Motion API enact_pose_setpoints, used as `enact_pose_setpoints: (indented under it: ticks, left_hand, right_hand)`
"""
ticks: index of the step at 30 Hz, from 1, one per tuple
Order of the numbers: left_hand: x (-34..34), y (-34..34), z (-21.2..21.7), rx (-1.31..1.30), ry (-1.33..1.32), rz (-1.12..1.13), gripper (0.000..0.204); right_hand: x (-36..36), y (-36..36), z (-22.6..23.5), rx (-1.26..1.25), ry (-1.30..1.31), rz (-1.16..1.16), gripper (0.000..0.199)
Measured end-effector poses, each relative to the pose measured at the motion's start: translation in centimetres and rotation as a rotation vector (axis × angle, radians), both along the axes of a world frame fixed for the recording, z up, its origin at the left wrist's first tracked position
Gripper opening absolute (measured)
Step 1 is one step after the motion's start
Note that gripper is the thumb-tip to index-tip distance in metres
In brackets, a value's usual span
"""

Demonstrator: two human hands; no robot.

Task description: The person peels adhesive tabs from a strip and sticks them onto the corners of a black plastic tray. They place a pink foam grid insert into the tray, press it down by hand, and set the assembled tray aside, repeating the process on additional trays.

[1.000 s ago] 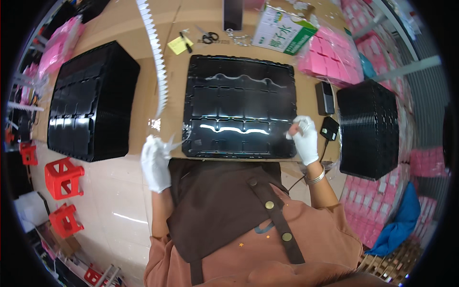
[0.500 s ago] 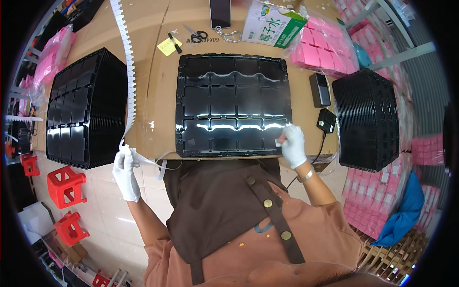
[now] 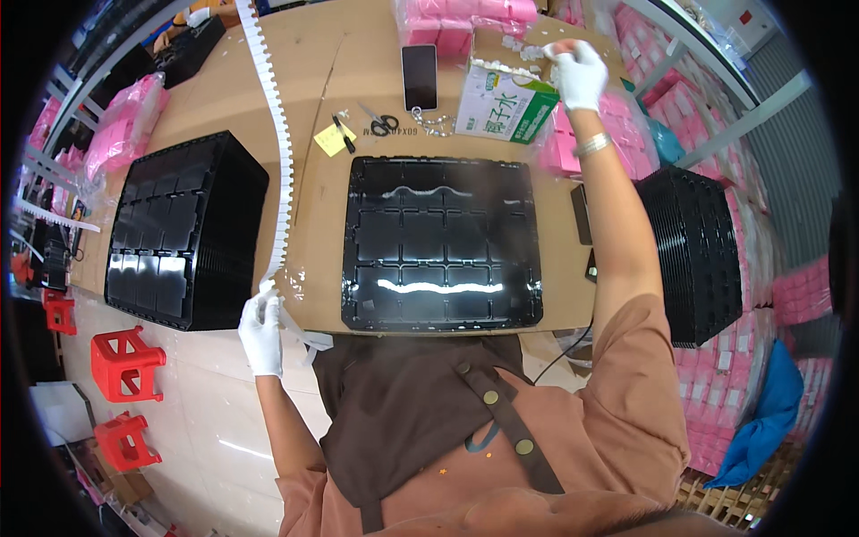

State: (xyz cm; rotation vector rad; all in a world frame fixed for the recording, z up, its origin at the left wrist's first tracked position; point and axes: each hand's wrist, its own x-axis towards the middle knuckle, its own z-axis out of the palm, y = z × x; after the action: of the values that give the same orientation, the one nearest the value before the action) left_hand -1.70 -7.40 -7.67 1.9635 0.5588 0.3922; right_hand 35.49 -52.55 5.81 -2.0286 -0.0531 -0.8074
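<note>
My left hand (image 3: 261, 336), in a white glove, is closed on the near end of a long white strip (image 3: 285, 170) with a notched edge. The strip runs away over the table, and a loose tail hangs below the hand. A black plastic tray (image 3: 443, 234) with shallow compartments lies flat before me. My right hand (image 3: 582, 79), gloved with bare fingertips showing, is over the right rim of a white and green carton (image 3: 501, 112). Its fingers are curled together; whatever is between them is too small to tell. White scraps (image 3: 530, 52) show at the carton's open top.
Stacks of black trays stand at left (image 3: 188, 233) and right (image 3: 698, 255). Beyond the flat tray lie scissors (image 3: 383, 123), a yellow note (image 3: 333, 140) with a black pen, a phone (image 3: 420, 79) and a beaded chain (image 3: 434, 125). Pink bagged packs (image 3: 125, 130) flank the table.
My right hand has risen from the tray's near right corner to the carton. My left hand keeps its hold on the strip. The whole view has tipped, showing more of the table's far side.
</note>
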Motion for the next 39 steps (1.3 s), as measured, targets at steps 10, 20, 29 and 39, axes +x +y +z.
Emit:
enact_pose_setpoints:
  ticks: [10, 20, 29, 39]
  left_hand:
    - [-2.7, -0.3, -2.1, -0.091, 0.14, 0.126, 0.041]
    - [0.5, -1.5, -0.2, 0.392, 0.535, -0.183, 0.059]
    - [2.3, -8.4, 2.5, -0.594, 0.078, -0.272, 0.032]
    - [9.4, -12.7, -1.3, -0.944, 0.4, -0.541, 0.034]
  right_hand:
    - [1.5, -10.6, -7.2, -0.758, 0.551, -0.266, 0.027]
    - [-1.4, -14.8, -18.0, -0.532, 0.403, -0.302, 0.019]
    - [-10.7, -3.3, -5.4, -0.281, 0.227, 0.399, 0.025]
    - [-22.7, 13.2, -8.7, -0.208, 0.839, 1.352, 0.02]
